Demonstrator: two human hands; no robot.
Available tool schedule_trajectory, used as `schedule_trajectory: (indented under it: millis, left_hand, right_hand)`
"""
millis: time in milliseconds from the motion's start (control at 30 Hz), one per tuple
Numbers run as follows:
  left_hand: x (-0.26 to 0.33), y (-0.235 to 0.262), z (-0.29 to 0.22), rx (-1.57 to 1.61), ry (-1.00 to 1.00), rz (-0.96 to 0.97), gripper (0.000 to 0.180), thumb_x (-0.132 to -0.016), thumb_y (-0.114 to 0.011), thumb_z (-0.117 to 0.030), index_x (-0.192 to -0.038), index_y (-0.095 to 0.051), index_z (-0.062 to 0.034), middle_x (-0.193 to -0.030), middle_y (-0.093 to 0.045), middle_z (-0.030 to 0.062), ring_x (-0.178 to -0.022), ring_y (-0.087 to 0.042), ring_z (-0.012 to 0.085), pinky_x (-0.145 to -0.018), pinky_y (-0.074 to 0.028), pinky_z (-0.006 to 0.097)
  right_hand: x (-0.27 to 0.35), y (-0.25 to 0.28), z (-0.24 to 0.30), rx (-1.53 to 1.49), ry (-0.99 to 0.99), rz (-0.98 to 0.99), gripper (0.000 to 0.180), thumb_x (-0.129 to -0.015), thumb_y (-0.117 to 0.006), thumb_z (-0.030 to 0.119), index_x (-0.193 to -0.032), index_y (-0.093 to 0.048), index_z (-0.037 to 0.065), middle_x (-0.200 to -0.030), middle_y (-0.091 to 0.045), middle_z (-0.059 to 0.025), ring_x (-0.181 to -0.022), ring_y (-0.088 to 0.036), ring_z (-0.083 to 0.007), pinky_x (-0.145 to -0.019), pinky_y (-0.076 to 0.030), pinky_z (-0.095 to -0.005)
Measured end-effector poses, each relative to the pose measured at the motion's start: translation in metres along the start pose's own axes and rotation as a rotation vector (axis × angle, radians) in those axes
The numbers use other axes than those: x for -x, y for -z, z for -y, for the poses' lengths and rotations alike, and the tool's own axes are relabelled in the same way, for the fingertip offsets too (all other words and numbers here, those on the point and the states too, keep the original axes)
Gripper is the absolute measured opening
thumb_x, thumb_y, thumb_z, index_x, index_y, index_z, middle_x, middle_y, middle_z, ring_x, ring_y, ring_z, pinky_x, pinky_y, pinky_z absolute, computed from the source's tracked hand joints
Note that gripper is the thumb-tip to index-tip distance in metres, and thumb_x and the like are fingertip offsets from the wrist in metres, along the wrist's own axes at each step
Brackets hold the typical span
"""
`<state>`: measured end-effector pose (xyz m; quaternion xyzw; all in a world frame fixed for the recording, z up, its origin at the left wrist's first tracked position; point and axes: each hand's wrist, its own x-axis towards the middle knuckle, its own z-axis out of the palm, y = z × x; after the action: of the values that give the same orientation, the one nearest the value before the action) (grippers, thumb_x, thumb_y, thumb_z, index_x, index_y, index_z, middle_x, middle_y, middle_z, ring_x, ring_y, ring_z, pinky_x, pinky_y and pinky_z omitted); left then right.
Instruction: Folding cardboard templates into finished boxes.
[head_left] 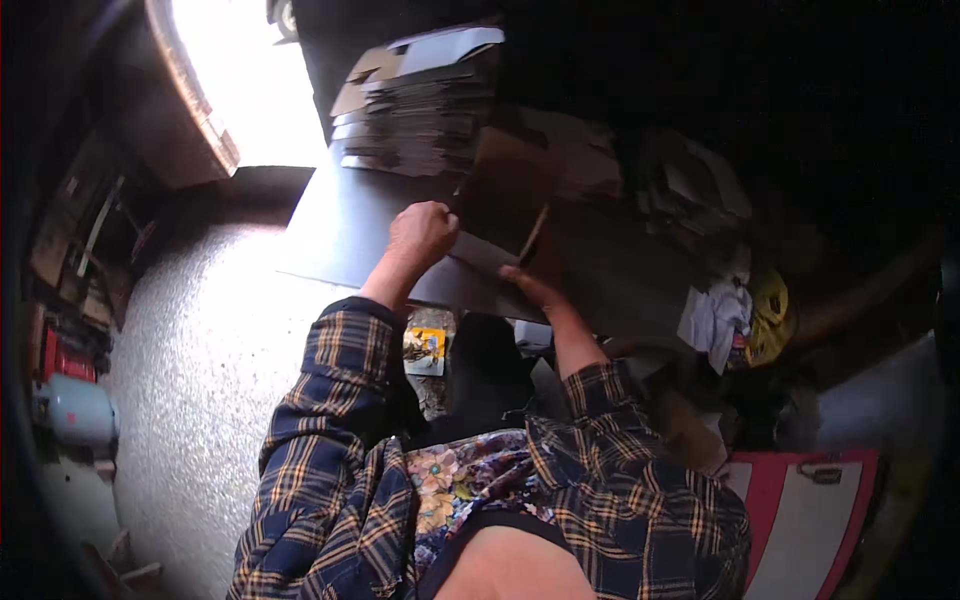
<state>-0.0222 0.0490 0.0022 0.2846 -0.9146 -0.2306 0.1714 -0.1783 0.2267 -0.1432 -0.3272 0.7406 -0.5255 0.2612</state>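
Note:
A brown piece of cardboard [512, 172] stands partly raised over the dark tabletop [330, 225] in front of me. At its near left side my left hand [425, 232] is closed, knuckles up; what lies inside the fingers is hidden. My right hand [535, 287] is at the cardboard's near right side, below a thin pale edge, with the thumb pointing left. Shadow hides its other fingers. Behind the cardboard, toward the left, rises a tall stack of flat cardboard pieces [420, 120].
White cloth [715, 320] and a yellow bag [770, 315] lie at the table's right end. Below the near edge is a yellow packet [424, 350]. A grey-blue gas cylinder [82, 410] stands far left; a red-and-white panel [800, 520] is at the lower right.

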Motion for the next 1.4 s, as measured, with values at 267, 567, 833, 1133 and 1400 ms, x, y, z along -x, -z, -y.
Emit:
schedule_trajectory:
  millis: [267, 567, 833, 1133, 1400]
  left_hand:
    - [-0.002, 0.006, 0.011, 0.011, -0.057, -0.118, 0.027, -0.082, -0.046, -0.025, -0.091, -0.063, -0.006, -0.089, -0.063, 0.0208, -0.087, -0.059, 0.0397, -0.076, -0.046, 0.047]
    - [-0.003, 0.007, -0.014, 0.026, -0.123, -0.141, 0.046, -0.092, -0.033, -0.042, -0.095, -0.062, -0.0067, -0.09, -0.061, 0.0227, -0.092, -0.056, 0.0414, -0.078, -0.044, 0.049]
    - [-0.009, -0.002, -0.008, -0.007, -0.034, -0.057, 0.047, -0.091, -0.032, -0.045, -0.099, -0.061, -0.0084, -0.094, -0.06, 0.0227, -0.093, -0.055, 0.0414, -0.079, -0.044, 0.049]
    - [-0.006, 0.0, 0.013, -0.002, -0.074, -0.129, 0.019, -0.081, -0.049, -0.017, -0.084, -0.066, -0.0084, -0.086, -0.064, 0.0172, -0.083, -0.061, 0.0374, -0.073, -0.049, 0.046]
    - [-0.004, 0.005, -0.008, 0.024, 0.031, -0.057, 0.024, -0.083, -0.048, -0.023, -0.085, -0.066, -0.007, -0.085, -0.064, 0.0185, -0.086, -0.061, 0.037, -0.075, -0.049, 0.045]
  right_hand:
    - [0.04, -0.016, 0.107, 0.358, 0.102, -0.109, 0.069, -0.068, -0.077, 0.034, -0.12, -0.048, 0.0, -0.11, -0.057, -0.0115, -0.108, -0.052, -0.0204, -0.094, -0.04, -0.0305]
    - [0.029, -0.013, 0.085, 0.151, 0.272, -0.243, 0.109, -0.056, -0.082, 0.034, -0.14, -0.018, 0.005, -0.141, -0.027, -0.0186, -0.132, -0.027, -0.0326, -0.108, -0.025, -0.0381]
    - [0.035, -0.011, 0.089, 0.165, 0.263, -0.248, 0.103, -0.052, -0.083, 0.024, -0.136, -0.026, 0.002, -0.13, -0.041, -0.0197, -0.123, -0.04, -0.0337, -0.102, -0.033, -0.0378]
    - [0.034, -0.017, 0.09, 0.173, 0.144, -0.16, 0.089, -0.056, -0.08, 0.025, -0.13, -0.036, 0.003, -0.122, -0.049, -0.0169, -0.114, -0.047, -0.0308, -0.096, -0.039, -0.0378]
    - [0.008, -0.005, 0.041, 0.269, 0.261, -0.154, 0.081, -0.061, -0.076, 0.033, -0.128, -0.039, 0.006, -0.123, -0.05, -0.0174, -0.114, -0.048, -0.034, -0.094, -0.04, -0.0407]
